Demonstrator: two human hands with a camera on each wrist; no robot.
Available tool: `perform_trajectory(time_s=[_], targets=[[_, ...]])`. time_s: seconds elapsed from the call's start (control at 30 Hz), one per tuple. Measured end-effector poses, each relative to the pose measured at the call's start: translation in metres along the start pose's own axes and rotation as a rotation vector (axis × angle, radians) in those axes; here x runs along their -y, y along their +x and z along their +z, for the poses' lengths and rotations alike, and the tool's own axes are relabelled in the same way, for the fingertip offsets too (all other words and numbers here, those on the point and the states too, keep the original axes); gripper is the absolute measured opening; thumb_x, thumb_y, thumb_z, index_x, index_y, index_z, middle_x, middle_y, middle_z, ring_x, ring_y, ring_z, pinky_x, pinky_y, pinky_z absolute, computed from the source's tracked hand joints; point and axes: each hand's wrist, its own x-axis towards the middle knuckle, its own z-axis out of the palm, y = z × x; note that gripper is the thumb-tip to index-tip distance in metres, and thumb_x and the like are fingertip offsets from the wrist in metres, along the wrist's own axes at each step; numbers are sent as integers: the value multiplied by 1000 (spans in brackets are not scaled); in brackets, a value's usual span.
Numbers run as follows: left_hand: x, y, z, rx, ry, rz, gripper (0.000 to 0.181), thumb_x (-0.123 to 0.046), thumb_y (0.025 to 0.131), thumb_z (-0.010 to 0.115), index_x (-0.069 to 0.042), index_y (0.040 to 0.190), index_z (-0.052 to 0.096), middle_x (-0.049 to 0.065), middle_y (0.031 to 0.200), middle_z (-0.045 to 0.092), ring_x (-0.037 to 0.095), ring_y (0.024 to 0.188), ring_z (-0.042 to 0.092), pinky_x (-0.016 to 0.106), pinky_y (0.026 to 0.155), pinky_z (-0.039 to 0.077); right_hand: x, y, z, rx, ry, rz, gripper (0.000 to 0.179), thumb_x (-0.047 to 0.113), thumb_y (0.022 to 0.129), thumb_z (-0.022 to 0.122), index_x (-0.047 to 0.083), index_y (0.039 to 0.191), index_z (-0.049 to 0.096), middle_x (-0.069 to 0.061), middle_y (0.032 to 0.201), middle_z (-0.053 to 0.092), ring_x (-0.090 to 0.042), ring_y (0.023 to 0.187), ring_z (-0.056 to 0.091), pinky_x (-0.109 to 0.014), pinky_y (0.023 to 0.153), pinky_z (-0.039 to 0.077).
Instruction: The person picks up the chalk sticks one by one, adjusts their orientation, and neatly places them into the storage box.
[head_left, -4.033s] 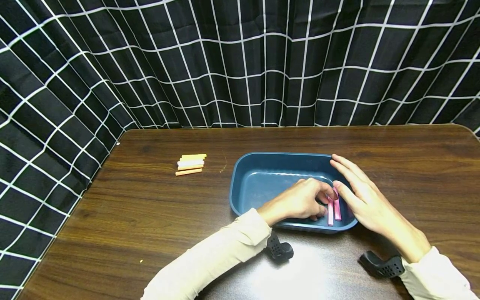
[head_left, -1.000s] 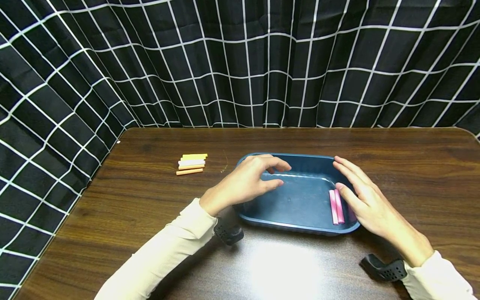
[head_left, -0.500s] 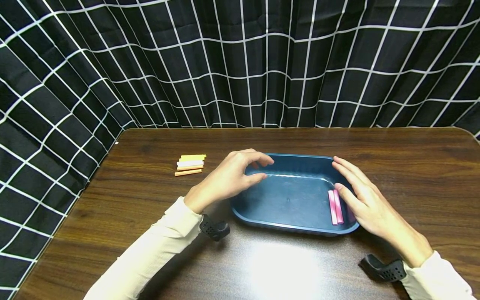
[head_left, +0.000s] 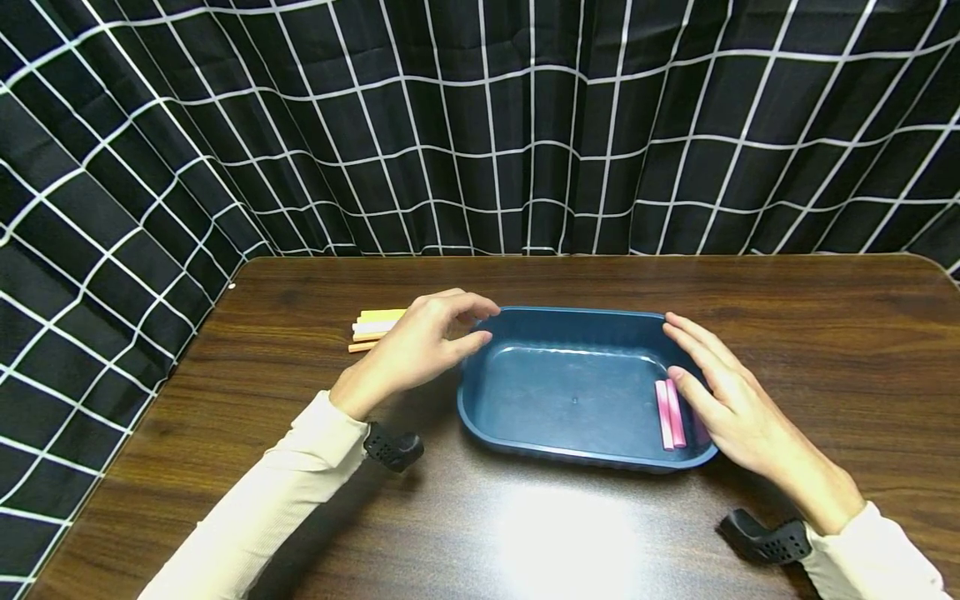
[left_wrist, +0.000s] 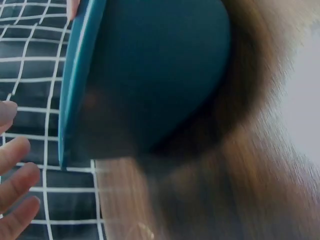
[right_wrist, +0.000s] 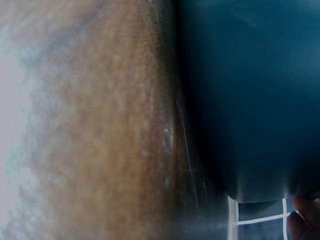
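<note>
My left hand (head_left: 420, 342) hovers at the left end of a blue plastic bin (head_left: 555, 454), fingers spread apart with nothing between them. Its fingertips overlap the bin's left rim in the head view. Behind that hand, partly covered by it, lie several chalk sticks (head_left: 378, 317) in yellow, white and orange. My right hand (head_left: 738, 408) rests on the bin's right rim, fingers extended and thumb over the inside. Two pink chalk sticks (head_left: 671, 414) lie side by side on the bin floor near the right thumb. The left wrist view shows the bin's outer wall (left_wrist: 155, 65) and loosely bent left fingers.
The brown wooden table (head_left: 187, 467) reaches back to a black curtain with white grid lines (head_left: 465, 125). A tiny pale bit (head_left: 232, 286) lies by the table's left edge. Black straps (head_left: 393, 448) sit on both wrists, and glare brightens the table in front of the bin.
My left hand has withdrawn from the pink chalk and moved left across the bin to its left end, now covering part of the chalk row. The right hand stays at the rim.
</note>
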Motion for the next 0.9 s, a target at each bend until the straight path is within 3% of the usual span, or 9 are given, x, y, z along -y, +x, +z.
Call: perform_trajectory(time_s=[0.23,0.9], targets=[[14,-8,-8,-20,16,-22,28,-11,92,67,-2,119,67,11,117,70,25,107,67,40,95,54,1,-1,0,18,-5,25,52,11,100,53,3,149,40,-19,156,36,-3,148,28,-2,109,12],[55,-28,-18,-37,103,-76,30,-7,88,69,-1,117,67,16,116,69,31,101,66,46,86,55,0,-1,-1,13,-1,17,51,10,100,52,3,149,41,-18,156,36,6,145,25,-2,109,12]])
